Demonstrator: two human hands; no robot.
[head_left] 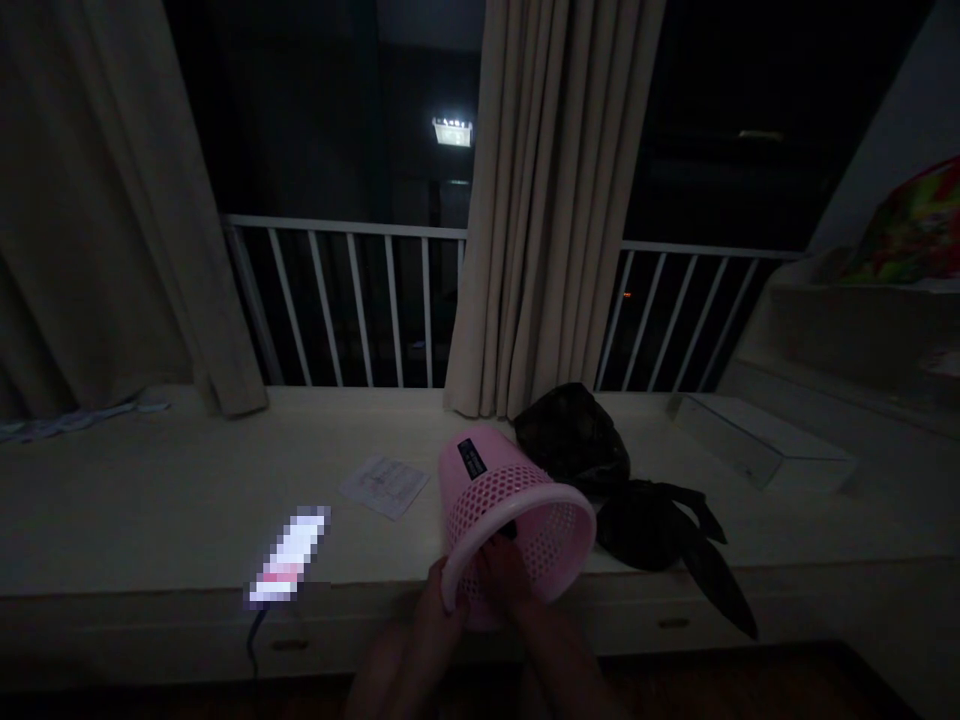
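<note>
A pink plastic wastebasket (459, 478) with a perforated band and a dark label lies tilted at the sill's front edge, its mouth facing me. My left hand (442, 600) is closed on the near left part of its rim. Inside the mouth is my right hand (504, 568), fingers drawn together at a small dark thing (510, 530) that I cannot make out in the dim light. Right behind the wastebasket rests a bulging black plastic bag (574, 440). Another black bag with loose, pointed ends (652, 530) lies to its right, partly over the front edge.
On the pale sill (187, 490), a printed sheet (386, 485) lies left of the wastebasket. A lit, pixelated phone-like device (289, 560) with a cable is at the front left. A clear box (765, 440) stands at right. Curtains (555, 200) and a white railing (345, 232) are behind.
</note>
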